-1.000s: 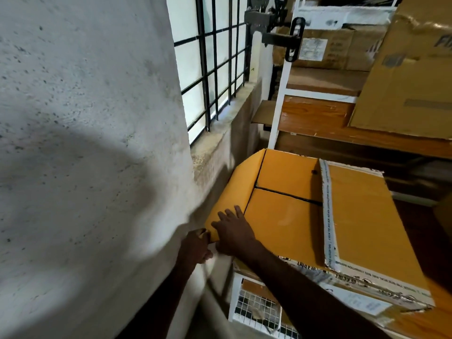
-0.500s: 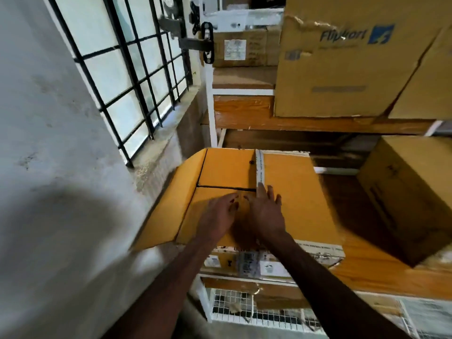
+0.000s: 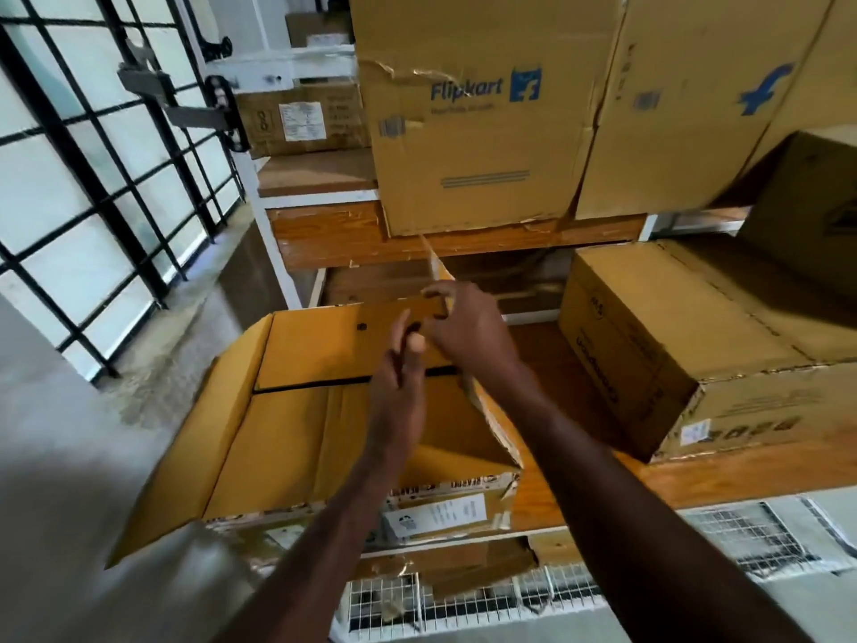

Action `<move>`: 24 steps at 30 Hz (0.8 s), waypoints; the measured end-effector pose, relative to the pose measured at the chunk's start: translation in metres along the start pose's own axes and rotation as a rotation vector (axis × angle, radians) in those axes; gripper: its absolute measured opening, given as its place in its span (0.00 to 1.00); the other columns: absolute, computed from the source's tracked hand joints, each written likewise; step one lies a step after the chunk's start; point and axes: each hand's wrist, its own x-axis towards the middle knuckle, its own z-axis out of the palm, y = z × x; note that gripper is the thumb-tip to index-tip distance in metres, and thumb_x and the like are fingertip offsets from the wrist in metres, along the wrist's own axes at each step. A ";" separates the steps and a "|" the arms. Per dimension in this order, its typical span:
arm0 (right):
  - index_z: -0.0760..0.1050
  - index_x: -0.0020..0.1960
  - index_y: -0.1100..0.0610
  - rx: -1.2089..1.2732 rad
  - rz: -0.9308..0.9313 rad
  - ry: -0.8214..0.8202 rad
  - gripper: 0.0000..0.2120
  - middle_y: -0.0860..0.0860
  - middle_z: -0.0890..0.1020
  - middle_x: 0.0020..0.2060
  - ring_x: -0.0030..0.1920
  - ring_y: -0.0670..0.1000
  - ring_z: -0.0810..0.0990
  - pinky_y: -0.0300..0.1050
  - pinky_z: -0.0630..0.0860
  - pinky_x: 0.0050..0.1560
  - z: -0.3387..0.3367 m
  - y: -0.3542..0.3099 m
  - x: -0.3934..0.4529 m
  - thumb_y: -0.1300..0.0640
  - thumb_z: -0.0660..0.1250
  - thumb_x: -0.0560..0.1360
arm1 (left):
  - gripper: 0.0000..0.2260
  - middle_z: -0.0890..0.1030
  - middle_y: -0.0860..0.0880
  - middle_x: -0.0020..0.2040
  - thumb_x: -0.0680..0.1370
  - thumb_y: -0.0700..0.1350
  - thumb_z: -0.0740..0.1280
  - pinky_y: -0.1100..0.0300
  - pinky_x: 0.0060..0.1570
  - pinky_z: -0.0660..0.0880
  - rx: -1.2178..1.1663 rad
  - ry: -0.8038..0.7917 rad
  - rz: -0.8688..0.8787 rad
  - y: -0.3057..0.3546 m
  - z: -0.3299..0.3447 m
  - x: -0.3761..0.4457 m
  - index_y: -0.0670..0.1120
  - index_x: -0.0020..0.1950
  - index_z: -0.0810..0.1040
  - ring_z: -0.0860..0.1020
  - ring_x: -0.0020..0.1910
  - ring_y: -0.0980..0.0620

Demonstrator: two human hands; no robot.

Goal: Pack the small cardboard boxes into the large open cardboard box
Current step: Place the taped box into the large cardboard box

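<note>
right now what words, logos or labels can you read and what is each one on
"Flipkart" with a blue logo: front of the torn shelf carton.
Blue logo, no legible word: the carton beside it.
White label, too small: the small back box.
White label and printed tape, blurred: the open yellow carton.
Side print, unreadable: the brown box on the right.

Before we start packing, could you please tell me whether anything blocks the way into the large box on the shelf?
Yes: its inner flaps lie closed across the opening. The right hand is lifting the right outer flap, the left hand beside it.
</note>
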 end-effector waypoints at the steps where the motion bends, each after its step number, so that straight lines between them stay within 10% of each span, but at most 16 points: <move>1: 0.81 0.71 0.49 0.007 0.057 0.007 0.20 0.49 0.85 0.63 0.45 0.42 0.83 0.35 0.80 0.36 -0.018 0.010 0.007 0.60 0.72 0.80 | 0.36 0.69 0.61 0.81 0.79 0.73 0.63 0.58 0.71 0.73 0.045 -0.097 0.033 0.001 0.019 -0.006 0.65 0.85 0.58 0.70 0.76 0.63; 3: 0.82 0.71 0.49 -0.009 0.147 0.026 0.21 0.50 0.83 0.69 0.49 0.45 0.82 0.37 0.77 0.37 -0.054 0.037 0.018 0.64 0.68 0.81 | 0.46 0.57 0.68 0.83 0.77 0.69 0.72 0.56 0.75 0.68 0.158 -0.277 0.078 0.002 0.057 -0.017 0.65 0.86 0.47 0.61 0.80 0.68; 5: 0.82 0.71 0.51 -0.042 0.175 0.052 0.22 0.53 0.82 0.70 0.51 0.49 0.82 0.39 0.74 0.37 -0.088 0.067 0.021 0.67 0.65 0.81 | 0.53 0.47 0.58 0.88 0.75 0.70 0.74 0.43 0.83 0.58 0.433 -0.361 0.216 -0.011 0.088 -0.027 0.61 0.87 0.40 0.51 0.87 0.51; 12: 0.78 0.75 0.51 -0.529 0.171 -0.057 0.19 0.56 0.81 0.71 0.64 0.60 0.84 0.55 0.82 0.64 -0.138 0.188 -0.014 0.55 0.69 0.84 | 0.47 0.37 0.56 0.88 0.84 0.36 0.64 0.30 0.81 0.49 0.817 -0.607 0.241 -0.054 0.129 -0.046 0.66 0.85 0.34 0.39 0.86 0.40; 24: 0.62 0.74 0.44 -0.433 0.345 -0.223 0.20 0.56 0.68 0.69 0.67 0.71 0.72 0.69 0.74 0.63 -0.021 0.278 -0.071 0.36 0.49 0.87 | 0.32 0.52 0.54 0.88 0.84 0.69 0.57 0.32 0.81 0.51 1.137 -0.759 0.323 -0.085 0.114 -0.038 0.61 0.86 0.57 0.43 0.87 0.46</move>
